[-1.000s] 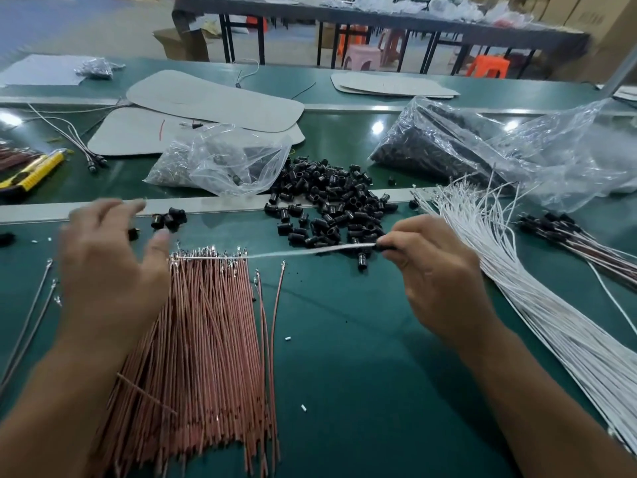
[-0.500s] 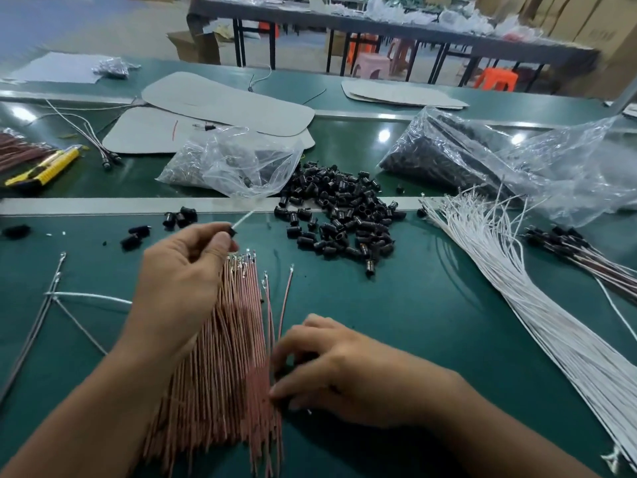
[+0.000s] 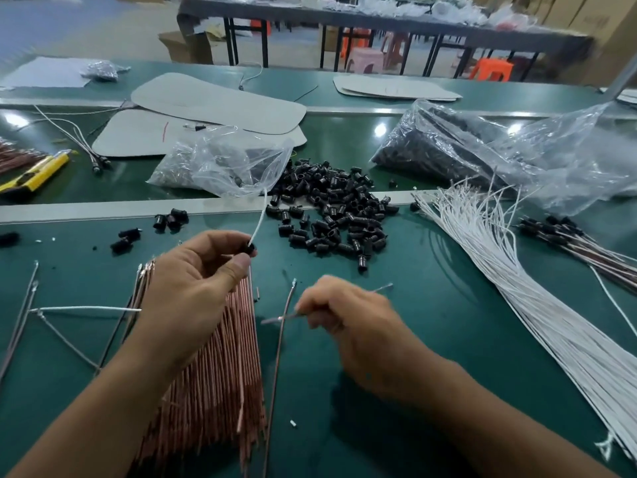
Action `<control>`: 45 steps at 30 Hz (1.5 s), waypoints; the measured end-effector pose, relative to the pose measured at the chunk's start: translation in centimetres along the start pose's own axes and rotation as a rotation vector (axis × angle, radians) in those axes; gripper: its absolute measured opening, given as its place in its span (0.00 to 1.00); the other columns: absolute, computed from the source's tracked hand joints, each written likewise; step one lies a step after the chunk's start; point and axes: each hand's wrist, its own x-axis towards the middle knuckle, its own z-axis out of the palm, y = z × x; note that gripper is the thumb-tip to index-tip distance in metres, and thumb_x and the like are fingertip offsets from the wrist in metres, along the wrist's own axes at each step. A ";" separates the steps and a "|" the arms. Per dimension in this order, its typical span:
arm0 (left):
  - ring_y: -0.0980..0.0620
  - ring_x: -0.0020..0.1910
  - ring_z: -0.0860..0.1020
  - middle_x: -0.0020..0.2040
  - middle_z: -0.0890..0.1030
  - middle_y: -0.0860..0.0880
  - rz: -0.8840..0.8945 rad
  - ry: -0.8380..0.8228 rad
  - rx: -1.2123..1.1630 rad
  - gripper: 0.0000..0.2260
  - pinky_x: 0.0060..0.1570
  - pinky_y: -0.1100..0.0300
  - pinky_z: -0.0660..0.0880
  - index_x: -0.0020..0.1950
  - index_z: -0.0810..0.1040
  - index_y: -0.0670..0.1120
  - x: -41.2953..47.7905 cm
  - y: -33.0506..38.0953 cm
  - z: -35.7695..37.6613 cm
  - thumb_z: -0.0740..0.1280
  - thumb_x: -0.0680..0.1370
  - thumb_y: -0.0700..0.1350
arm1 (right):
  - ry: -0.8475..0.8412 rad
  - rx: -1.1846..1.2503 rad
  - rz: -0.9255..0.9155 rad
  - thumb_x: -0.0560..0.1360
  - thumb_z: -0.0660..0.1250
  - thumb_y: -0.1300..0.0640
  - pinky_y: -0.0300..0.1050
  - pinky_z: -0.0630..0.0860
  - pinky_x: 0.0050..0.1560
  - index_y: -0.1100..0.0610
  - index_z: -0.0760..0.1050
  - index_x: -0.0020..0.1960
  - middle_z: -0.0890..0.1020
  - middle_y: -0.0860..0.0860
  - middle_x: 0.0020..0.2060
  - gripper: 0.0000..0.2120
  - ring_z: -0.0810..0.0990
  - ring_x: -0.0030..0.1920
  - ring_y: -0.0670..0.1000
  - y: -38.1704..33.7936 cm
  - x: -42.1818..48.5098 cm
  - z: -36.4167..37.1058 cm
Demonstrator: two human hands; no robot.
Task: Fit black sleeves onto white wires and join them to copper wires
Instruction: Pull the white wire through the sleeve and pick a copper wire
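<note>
A second ago my right hand [image 3: 348,315] was holding the white wire [image 3: 259,220] out near the pile of black sleeves [image 3: 331,208]. Half a second ago it was lying over the copper bundle [image 3: 213,374] in the lower middle of the frame. Now it has come up just right of that bundle, finger and thumb pinching a single copper wire [image 3: 275,319], which is blurred with motion. My left hand [image 3: 193,288] has taken over the white wire. Its fingers are curled and pinch the black sleeve [image 3: 251,248] already threaded on, and the wire's free end points up toward the centre of the frame while its tail trails off to the left. I judge the sleeving of this wire done and the joining about to start, since both ends are near each other but still apart. One loose copper wire [image 3: 280,357] lies on the green table [image 3: 396,339] between my hands. The small clear bag [image 3: 220,160] above centre, its mouth facing the sleeve pile, holds small glinting parts that I can't identify. The big clear bag [image 3: 482,146] at upper right is packed with dark pieces, probably more sleeves. The white wire bundle [image 3: 517,305] fans down the right side, with finished sleeved pieces [image 3: 568,239] beyond it at the right edge.
</note>
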 end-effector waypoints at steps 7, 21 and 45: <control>0.62 0.44 0.78 0.48 0.81 0.55 0.502 -0.180 0.740 0.11 0.51 0.75 0.73 0.52 0.81 0.44 -1.5 0.7 1.7 0.73 0.72 0.34 | 0.433 -0.197 0.148 0.78 0.71 0.64 0.36 0.72 0.43 0.63 0.82 0.48 0.79 0.51 0.40 0.02 0.77 0.41 0.47 2.0 0.1 -3.8; 0.58 0.45 0.79 0.46 0.81 0.52 0.535 -0.089 0.642 0.09 0.50 0.64 0.77 0.50 0.81 0.43 -1.6 0.1 2.4 0.75 0.71 0.35 | 0.198 -0.142 0.114 0.80 0.68 0.63 0.54 0.75 0.39 0.64 0.81 0.49 0.80 0.53 0.39 0.04 0.76 0.37 0.54 1.8 0.1 -1.0; 0.51 0.48 0.82 0.48 0.82 0.52 0.456 -0.210 0.427 0.05 0.50 0.54 0.80 0.48 0.81 0.43 -1.8 -0.8 2.8 0.73 0.73 0.39 | 0.233 -0.078 0.113 0.77 0.72 0.63 0.48 0.75 0.42 0.62 0.83 0.46 0.80 0.52 0.40 0.03 0.76 0.40 0.51 1.3 0.3 -0.8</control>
